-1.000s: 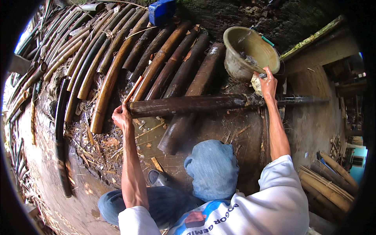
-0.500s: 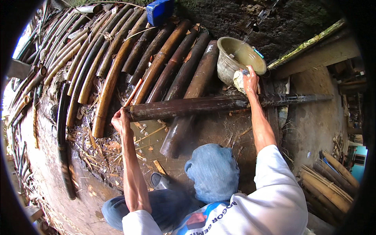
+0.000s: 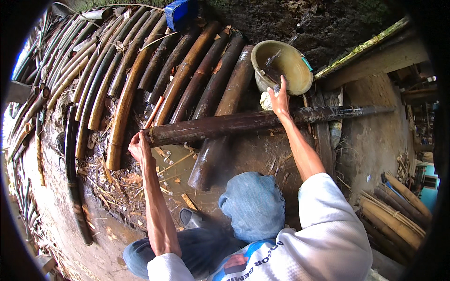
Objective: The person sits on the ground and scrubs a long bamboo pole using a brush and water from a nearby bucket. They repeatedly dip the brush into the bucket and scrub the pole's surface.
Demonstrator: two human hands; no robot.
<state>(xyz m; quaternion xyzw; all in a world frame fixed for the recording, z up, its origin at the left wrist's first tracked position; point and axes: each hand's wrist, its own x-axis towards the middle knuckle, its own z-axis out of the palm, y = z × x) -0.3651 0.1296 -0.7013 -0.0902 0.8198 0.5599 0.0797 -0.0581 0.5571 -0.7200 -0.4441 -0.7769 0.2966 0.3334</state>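
From up here the biggest thing I see is the yard itself: wet, muddy ground point(image 3: 253, 154) with a shallow brown puddle, littered with chips and dry shavings, and a fan of long dark bamboo poles point(image 3: 140, 79) leaning side by side up the bank at the upper left, more stacked at the right edge. Footing looks slick, and the room is tight, hemmed by poles on both sides. Across the middle lies the bamboo pole point(image 3: 243, 122) being worked, set crosswise over the leaning ones, wet and glossy brown. I judge it stiff and fairly heavy for its length, and slippery with that sheen, so it is best held at the thick cut end and steadied further along, which is how it is held now. My left hand point(image 3: 139, 146) is closed around the thick end, beside a pale binding. My right hand point(image 3: 280, 99) presses a pale cloth point(image 3: 267, 99) down on the pole near its middle, fingers curled over it. Just beyond sits a muddy round basin point(image 3: 300, 79), and a blue container point(image 3: 180, 11) rests at the top.
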